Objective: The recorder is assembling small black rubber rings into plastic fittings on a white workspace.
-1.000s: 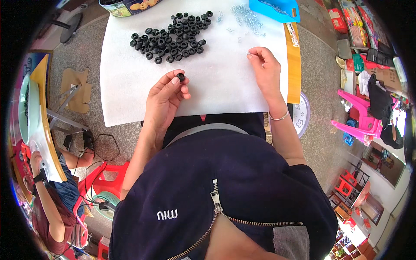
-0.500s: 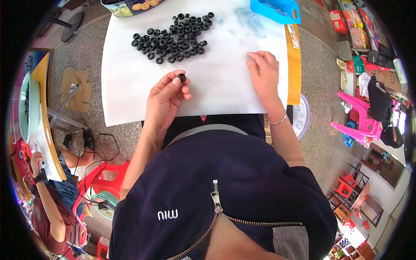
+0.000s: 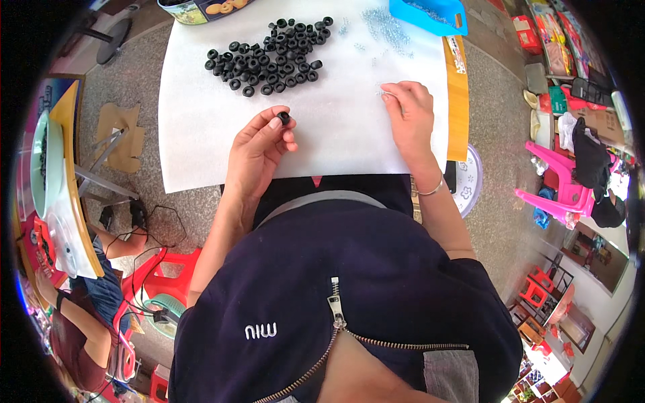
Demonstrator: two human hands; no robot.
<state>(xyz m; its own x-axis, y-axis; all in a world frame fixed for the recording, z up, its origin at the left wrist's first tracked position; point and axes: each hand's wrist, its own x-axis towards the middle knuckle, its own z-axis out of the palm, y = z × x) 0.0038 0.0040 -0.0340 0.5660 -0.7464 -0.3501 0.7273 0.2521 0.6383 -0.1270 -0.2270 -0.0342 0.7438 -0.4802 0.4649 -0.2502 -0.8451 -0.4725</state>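
Observation:
My left hand [image 3: 261, 138] is closed, pinching a small black ring-shaped part [image 3: 283, 118] between thumb and fingertips above the white sheet. Its open centre faces up toward me. My right hand [image 3: 410, 114] rests farther right on the sheet, fingers bent with thumb and fingertips drawn together. A few tiny clear pieces [image 3: 381, 93] lie at those fingertips; whether one is pinched cannot be made out. Beyond my left hand spreads a loose pile of black ring-shaped parts [image 3: 272, 62]. More tiny clear pieces [image 3: 388, 30] are scattered at the far right.
White sheeting [image 3: 336, 148] covers the table, with a yellow edge [image 3: 457, 107] at right. At the back stand a blue tray [image 3: 430, 17] of clear pieces and a printed tin [image 3: 208, 9]. Left, another person's arm [image 3: 80, 319] is beside a table bearing a pale green basin [image 3: 46, 164].
Both my hands keep nearly the same places and grips. The right fingertips shift very slightly. At left, the other person's hand has drawn back toward the table's near side.

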